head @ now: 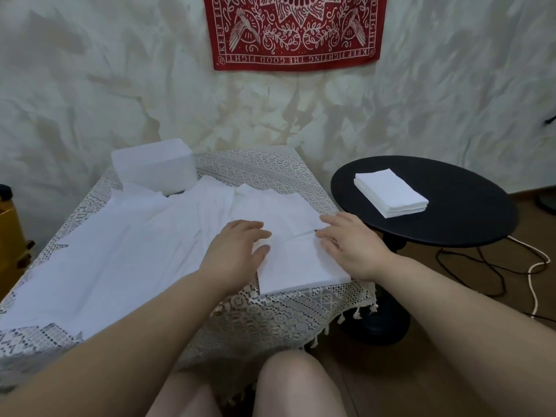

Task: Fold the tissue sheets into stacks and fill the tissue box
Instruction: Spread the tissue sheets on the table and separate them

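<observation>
Both hands lie flat with fingers spread on a folded tissue sheet (pixel 298 263) at the near right corner of the lace-covered table (pixel 270 314): left hand (pixel 233 254) on its left edge, right hand (pixel 350 246) on its right. Loose tissue sheets (pixel 120 251) spread leftward. The tissue box (pixel 153 168) stands at the far left corner. 1 finished stack (pixel 391 192) rests on the black round side table (pixel 469 212).
</observation>
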A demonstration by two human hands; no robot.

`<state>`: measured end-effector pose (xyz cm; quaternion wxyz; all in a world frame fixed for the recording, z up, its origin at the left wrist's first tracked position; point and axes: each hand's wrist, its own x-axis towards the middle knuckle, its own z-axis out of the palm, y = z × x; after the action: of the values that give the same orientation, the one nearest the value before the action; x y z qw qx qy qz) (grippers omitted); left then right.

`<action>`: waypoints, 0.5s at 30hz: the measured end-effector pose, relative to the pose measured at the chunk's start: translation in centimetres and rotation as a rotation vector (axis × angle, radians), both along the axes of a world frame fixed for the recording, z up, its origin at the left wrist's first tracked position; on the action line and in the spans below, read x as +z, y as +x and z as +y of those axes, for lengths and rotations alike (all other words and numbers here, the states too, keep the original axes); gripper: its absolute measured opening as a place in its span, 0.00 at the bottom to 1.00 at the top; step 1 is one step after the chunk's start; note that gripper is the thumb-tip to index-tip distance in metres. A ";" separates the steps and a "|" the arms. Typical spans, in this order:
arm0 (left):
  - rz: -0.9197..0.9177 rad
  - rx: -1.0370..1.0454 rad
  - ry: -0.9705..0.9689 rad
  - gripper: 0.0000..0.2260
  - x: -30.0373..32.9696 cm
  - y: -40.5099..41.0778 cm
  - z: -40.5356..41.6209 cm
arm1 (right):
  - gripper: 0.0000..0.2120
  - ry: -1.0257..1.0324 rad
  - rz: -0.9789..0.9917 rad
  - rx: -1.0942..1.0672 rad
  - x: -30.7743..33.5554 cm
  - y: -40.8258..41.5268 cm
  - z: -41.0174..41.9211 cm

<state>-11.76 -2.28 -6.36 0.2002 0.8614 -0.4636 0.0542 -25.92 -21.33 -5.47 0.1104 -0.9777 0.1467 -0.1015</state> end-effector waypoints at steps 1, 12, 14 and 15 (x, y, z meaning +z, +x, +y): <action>0.009 0.002 0.007 0.15 0.2 0.4 -0.6 | 0.17 -0.016 0.041 0.014 -0.1 0.6 -0.5; 0.097 0.017 0.022 0.15 0.2 2.7 -3.4 | 0.30 0.148 0.091 0.063 -2.5 3.7 -3.1; 0.093 0.027 -0.030 0.19 0.5 2.4 -3.7 | 0.23 0.126 -0.015 0.063 -1.6 3.6 -2.6; 0.091 0.022 -0.063 0.22 0.8 2.1 -3.9 | 0.19 0.109 -0.088 0.068 -1.0 3.6 -2.3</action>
<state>-9.67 -6.22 -5.57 0.2474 0.8613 -0.4427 0.0315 -22.34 -23.63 -6.50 0.1732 -0.9693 0.1140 -0.1323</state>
